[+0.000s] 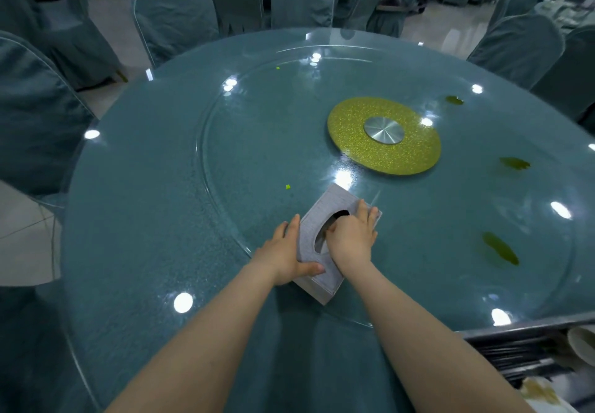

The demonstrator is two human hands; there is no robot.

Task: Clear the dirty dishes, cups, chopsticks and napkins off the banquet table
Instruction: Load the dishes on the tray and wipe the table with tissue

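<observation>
A grey tissue box (pixel 325 219) lies on the glass turntable (pixel 257 161) of the round banquet table (pixel 128 219), near its front edge. My left hand (pixel 286 251) grips the box's left side, thumb across its near corner. My right hand (pixel 352 235) lies on top of the box with its fingers dipping into the dark oval opening; whether it holds a tissue is hidden. Green food stains (pixel 500 248) and small green scraps (pixel 288 186) dot the glass.
A gold glitter disc with a metal hub (pixel 383 135) marks the turntable centre. Chairs in teal covers (pixel 174 16) ring the table. At the lower right a cart (pixel 528 354) holds dirty plates (pixel 582 345) and dark chopsticks.
</observation>
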